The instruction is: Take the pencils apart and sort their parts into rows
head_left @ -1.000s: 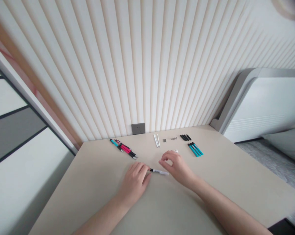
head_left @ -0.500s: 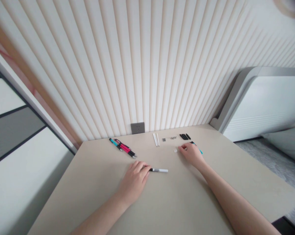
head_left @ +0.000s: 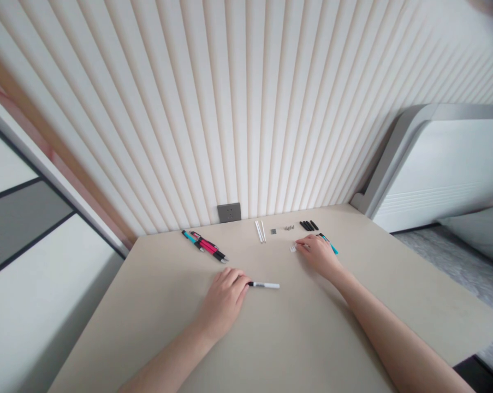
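Note:
A slim pen [head_left: 266,285] with a white barrel and a black end lies level, low over the table or on it. My left hand [head_left: 226,289] is closed around its black end, the white part pointing right. My right hand [head_left: 318,252] has its thumb and index finger together just beside a few small white pieces [head_left: 293,248]. Whether a piece is between those fingertips I cannot make out. Teal parts [head_left: 328,244] lie partly hidden behind the right hand.
Teal and pink pens [head_left: 205,245] lie at the back left of the table [head_left: 148,305]. Along the back are thin white refills [head_left: 260,232], small grey pieces [head_left: 273,231], small metal parts [head_left: 289,228] and black grips [head_left: 309,225]. A socket [head_left: 229,213] is on the wall.
My right fingertips have shifted slightly up and left by the small white pieces. My left hand still holds the pen in nearly the same place. The view has tilted a little.

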### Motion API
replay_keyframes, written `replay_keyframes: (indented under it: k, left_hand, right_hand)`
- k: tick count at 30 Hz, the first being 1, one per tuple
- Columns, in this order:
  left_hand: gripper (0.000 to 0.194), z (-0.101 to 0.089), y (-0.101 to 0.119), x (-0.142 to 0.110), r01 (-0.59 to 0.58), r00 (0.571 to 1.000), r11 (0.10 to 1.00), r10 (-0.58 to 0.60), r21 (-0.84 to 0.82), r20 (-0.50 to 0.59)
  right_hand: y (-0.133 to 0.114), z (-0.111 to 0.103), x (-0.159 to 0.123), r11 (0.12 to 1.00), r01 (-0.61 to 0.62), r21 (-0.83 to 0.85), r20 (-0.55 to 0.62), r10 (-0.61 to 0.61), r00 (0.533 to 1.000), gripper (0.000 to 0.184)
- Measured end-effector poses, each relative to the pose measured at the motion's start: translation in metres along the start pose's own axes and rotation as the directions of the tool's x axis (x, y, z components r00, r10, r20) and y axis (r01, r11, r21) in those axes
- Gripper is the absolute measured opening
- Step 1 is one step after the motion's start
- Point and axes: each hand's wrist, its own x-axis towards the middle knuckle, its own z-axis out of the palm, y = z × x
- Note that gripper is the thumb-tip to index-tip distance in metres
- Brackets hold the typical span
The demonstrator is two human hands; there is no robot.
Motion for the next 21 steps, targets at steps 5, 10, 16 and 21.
replay_keyframes:
  k: [5, 10, 16, 21]
  left_hand:
    - [0.018, -0.0020, 0.0012, 0.0012, 0.008, 1.000, 1.000, -0.008, 0.002, 0.021]
    - [0.018, -0.0025, 0.0021, 0.0019, 0.014, 1.000, 1.000, -0.014, 0.005, 0.025]
    - [0.017, -0.0007, 0.0009, 0.0007, 0.021, 0.999, 1.000, -0.021, 0.012, 0.030]
    - [0.018, -0.0005, 0.0011, 0.0005, 0.011, 1.000, 1.000, -0.011, 0.006, 0.011]
  right_hand:
    - [0.0028, 0.0014, 0.0009, 0.999, 0.043, -0.002, 0.024, -0.043, 0.999, 0.030]
    - [0.0069, -0.0006, 0.0015, 0.999, 0.051, 0.006, 0.028, -0.051, 0.998, 0.029]
    - [0.0058, -0.0029, 0.0007, 0.998, 0.056, 0.026, 0.028, -0.057, 0.998, 0.028]
    - [0.0028, -0.0051, -0.0002, 0.996, 0.074, 0.045, 0.020, -0.075, 0.997, 0.025]
